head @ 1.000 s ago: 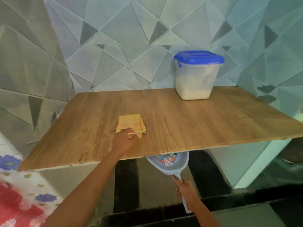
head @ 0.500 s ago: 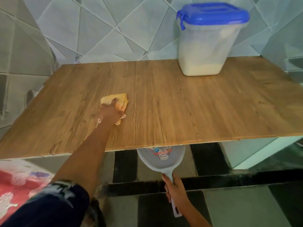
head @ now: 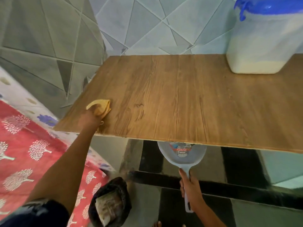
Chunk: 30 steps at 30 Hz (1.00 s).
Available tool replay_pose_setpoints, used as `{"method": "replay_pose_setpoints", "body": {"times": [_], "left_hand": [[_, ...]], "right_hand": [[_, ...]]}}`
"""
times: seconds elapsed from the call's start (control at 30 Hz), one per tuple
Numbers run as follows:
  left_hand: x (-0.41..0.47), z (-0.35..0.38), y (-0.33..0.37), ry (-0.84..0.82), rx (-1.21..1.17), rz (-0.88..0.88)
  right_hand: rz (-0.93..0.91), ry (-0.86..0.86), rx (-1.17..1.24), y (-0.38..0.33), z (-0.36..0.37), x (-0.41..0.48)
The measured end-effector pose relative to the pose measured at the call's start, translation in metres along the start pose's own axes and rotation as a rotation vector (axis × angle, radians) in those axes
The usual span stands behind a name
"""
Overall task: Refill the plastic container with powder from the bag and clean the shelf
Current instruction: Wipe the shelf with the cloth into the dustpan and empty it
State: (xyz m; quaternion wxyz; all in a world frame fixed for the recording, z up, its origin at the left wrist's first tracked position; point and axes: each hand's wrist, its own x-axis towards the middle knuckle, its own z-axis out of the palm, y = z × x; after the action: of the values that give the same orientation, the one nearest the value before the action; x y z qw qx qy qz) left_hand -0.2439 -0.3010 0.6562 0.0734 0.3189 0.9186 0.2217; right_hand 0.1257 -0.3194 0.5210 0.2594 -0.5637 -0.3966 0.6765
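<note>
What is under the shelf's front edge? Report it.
A pale dustpan, its handle gripped by the right hand, sits just below the shelf edge. Its front lip is hidden beneath it.

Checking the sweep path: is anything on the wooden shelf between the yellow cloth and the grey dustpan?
Nothing visible does. Bare wooden shelf runs from the yellow folded cloth under the left hand to the grey plastic dustpan that the right hand holds below the front edge. The blue-lidded plastic container stands back right, off that path.
</note>
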Motion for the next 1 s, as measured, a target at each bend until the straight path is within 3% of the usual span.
{"method": "replay_pose_setpoints", "body": {"times": [0.07, 0.17, 0.43, 0.57, 0.63, 0.67, 0.77, 0.87, 1.0], "left_hand": [[0.007, 0.006, -0.020, -0.019, 0.072, -0.007], [-0.001, 0.032, 0.016, -0.065, 0.163, 0.064], [-0.137, 0.109, 0.170, -0.285, 0.195, 0.689], [-0.173, 0.123, 0.185, -0.438, -0.048, 0.982], [-0.158, 0.118, 0.180, -0.552, -0.325, 0.946], [-0.143, 0.116, 0.177, -0.505, -0.378, 0.910], [-0.082, 0.116, 0.164, -0.206, -0.130, 0.763], [-0.065, 0.126, 0.160, -0.231, 0.097, 0.658], [-0.147, 0.140, 0.185, -0.323, 0.070, 0.931]], "right_hand": [[0.014, 0.012, 0.015, -0.002, 0.008, -0.001], [0.008, 0.031, -0.010, -0.006, 0.012, -0.003], [-0.014, 0.105, -0.006, -0.015, 0.003, -0.025], [0.006, 0.135, 0.026, -0.022, -0.009, -0.038], [0.014, 0.152, 0.055, -0.025, -0.014, -0.045], [0.015, 0.161, 0.065, -0.027, -0.016, -0.047], [0.004, 0.190, 0.071, -0.028, -0.017, -0.052], [0.008, 0.198, 0.051, -0.030, -0.018, -0.056], [0.022, 0.192, 0.029, -0.034, -0.023, -0.058]]}}
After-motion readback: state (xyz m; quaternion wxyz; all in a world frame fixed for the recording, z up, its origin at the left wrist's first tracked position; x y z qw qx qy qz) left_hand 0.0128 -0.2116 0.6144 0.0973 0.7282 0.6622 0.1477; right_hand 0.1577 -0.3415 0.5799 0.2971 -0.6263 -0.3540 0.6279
